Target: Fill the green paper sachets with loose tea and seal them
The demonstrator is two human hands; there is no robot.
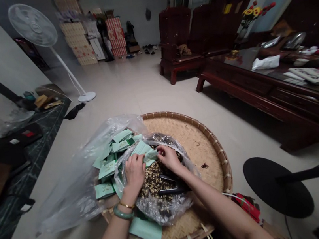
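Observation:
A round woven bamboo tray [205,144] sits in front of me. On it lies a clear plastic bag [167,208] holding dark, speckled loose material [153,180] and a dark scoop-like tool [169,186]. My left hand [134,173], with a green bangle at the wrist, and my right hand [168,157] both pinch one small green packet [148,153] over the bag. More green packets [109,167] spill from a larger clear bag [76,187] on the left. Another green packet [146,230] lies by the tray's near edge.
A dark marble counter [26,171] runs along the left. A standing fan [35,30] is behind it, with stacked boxes [82,43] at the far wall. A dark wooden table [261,80] and chairs stand on the right. A black round stand base [277,185] rests on the floor.

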